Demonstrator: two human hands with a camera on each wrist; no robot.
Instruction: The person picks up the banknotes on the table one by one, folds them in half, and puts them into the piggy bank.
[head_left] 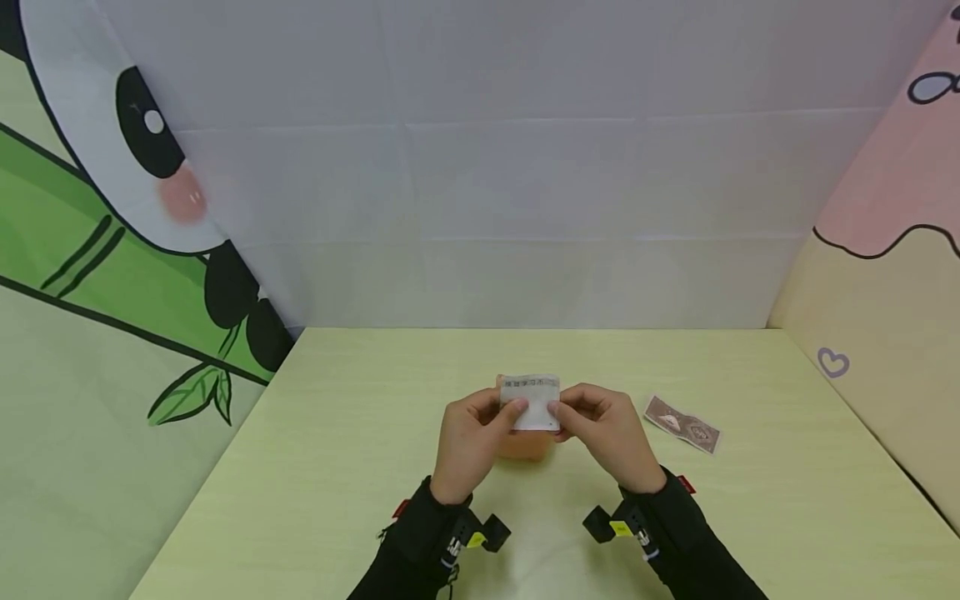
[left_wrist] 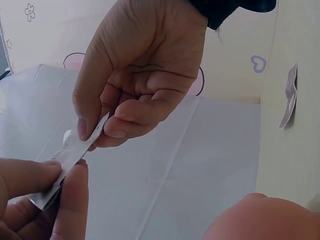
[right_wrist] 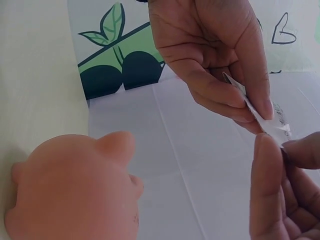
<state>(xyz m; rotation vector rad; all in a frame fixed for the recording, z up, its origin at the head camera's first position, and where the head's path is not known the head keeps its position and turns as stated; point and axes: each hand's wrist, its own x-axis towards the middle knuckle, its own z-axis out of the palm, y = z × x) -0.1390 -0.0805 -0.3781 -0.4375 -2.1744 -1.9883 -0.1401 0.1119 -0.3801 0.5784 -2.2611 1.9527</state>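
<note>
Between both hands is a small folded banknote (head_left: 530, 402), its pale side with a line of print facing the head camera. My left hand (head_left: 471, 437) pinches its left edge between thumb and fingers. On the right edge my right hand (head_left: 611, 433) pinches it the same way. From the side, the left wrist view shows the folded note (left_wrist: 75, 152) thin and slightly bent. Below and behind the note stands a pinkish-orange piggy bank (right_wrist: 77, 185), mostly hidden in the head view; neither hand touches it.
A brownish banknote (head_left: 682, 424) lies creased on the light wooden table (head_left: 360, 433), right of the right hand. A pale cloth (head_left: 487, 183) hangs at the table's back edge. Printed cartoon panels stand on both sides.
</note>
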